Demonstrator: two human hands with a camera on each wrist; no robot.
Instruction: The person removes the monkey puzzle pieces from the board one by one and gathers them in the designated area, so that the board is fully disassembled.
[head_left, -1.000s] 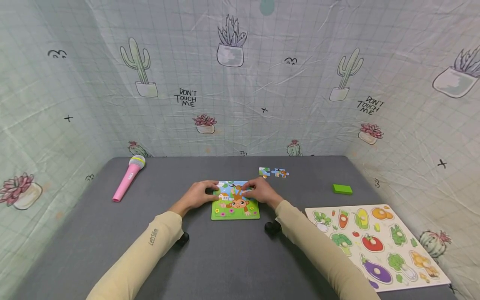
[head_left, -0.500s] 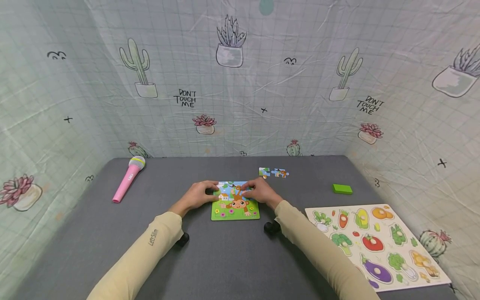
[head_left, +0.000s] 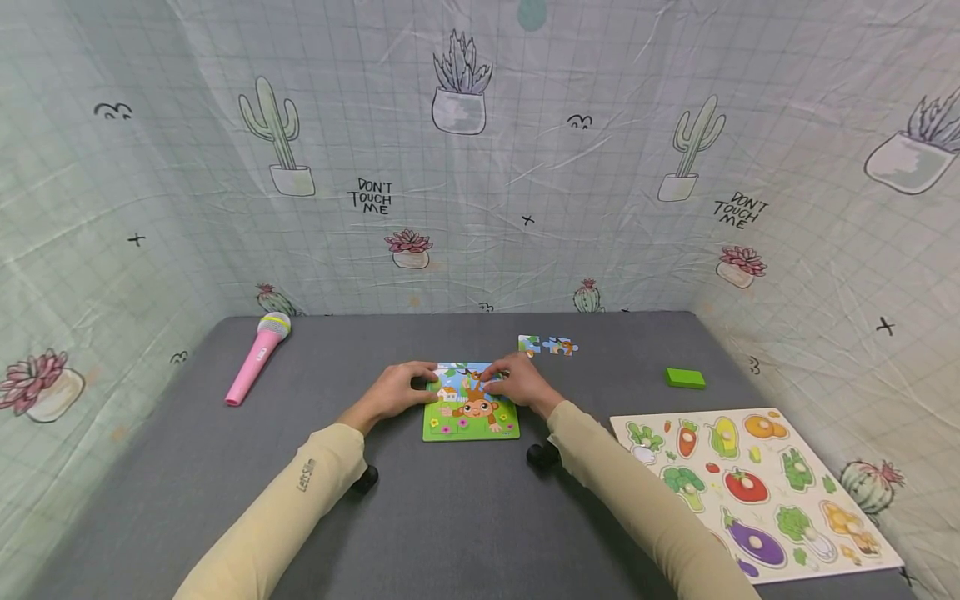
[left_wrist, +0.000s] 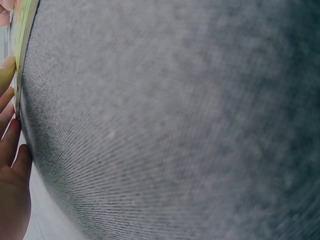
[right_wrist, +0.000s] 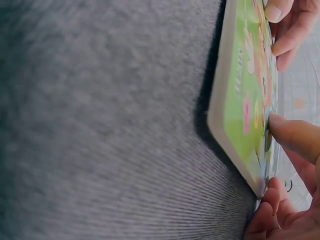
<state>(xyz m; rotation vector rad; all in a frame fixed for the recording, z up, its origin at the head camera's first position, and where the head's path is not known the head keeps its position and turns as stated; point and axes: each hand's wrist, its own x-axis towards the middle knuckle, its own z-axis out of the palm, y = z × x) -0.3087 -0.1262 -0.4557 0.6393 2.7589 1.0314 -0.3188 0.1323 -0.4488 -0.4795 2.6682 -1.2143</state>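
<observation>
A square monkey jigsaw puzzle [head_left: 457,429] with a green border lies flat on the grey table. My left hand [head_left: 392,390] holds its left side, thumb on the picture and the other fingers along the edge, as the left wrist view shows too. Over the upper right part, my right hand [head_left: 525,383] pinches a puzzle piece with thumb and index finger, the piece mostly hidden beneath them. In the right wrist view, the right thumb [right_wrist: 295,134] presses close over the picture while other fingers curl by the board's edge. Two loose puzzle pieces [head_left: 559,345] lie beyond the right hand.
A pink toy microphone [head_left: 258,354] lies at the back left. Toward the right sit a green block [head_left: 685,378] and a large vegetable peg board [head_left: 716,492]. A patterned cloth [head_left: 480,167] hangs around the back and sides of the table.
My right index finger has shifted slightly left over the puzzle. The left hand, the board and the loose pieces stay in place.
</observation>
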